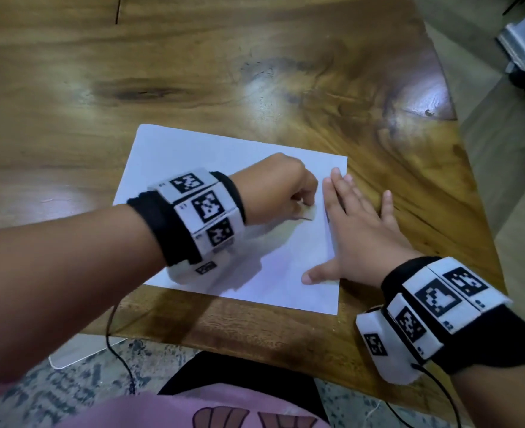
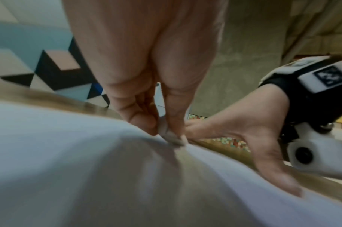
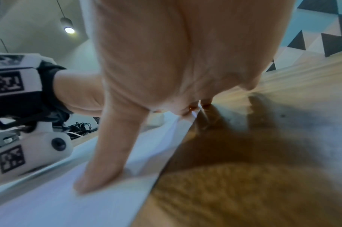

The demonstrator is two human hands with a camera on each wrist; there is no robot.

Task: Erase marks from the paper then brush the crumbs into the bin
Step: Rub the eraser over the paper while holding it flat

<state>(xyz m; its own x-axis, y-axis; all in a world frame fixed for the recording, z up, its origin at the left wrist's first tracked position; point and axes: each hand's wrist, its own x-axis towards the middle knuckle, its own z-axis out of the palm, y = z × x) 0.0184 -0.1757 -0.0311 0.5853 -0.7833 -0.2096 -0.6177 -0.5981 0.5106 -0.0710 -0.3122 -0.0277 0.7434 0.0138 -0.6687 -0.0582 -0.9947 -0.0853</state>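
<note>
The left hand pinches a white eraser, pressing it to the paper. Just beside it, the right hand lies flat with straight fingers across the paper's edge and the wooden counter.

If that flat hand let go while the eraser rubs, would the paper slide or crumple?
Probably both. The paper is one thin loose sheet on a glossy wooden table, so it would likely slide. The right hand presses its edge flat while the left hand pinches the eraser, whose drag could wrinkle it.

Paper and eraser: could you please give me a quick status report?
Left hand pinches eraser, its tip on the paper. Right hand flat, pressing paper's right edge onto table. No bin in view; nothing in the way.
</note>
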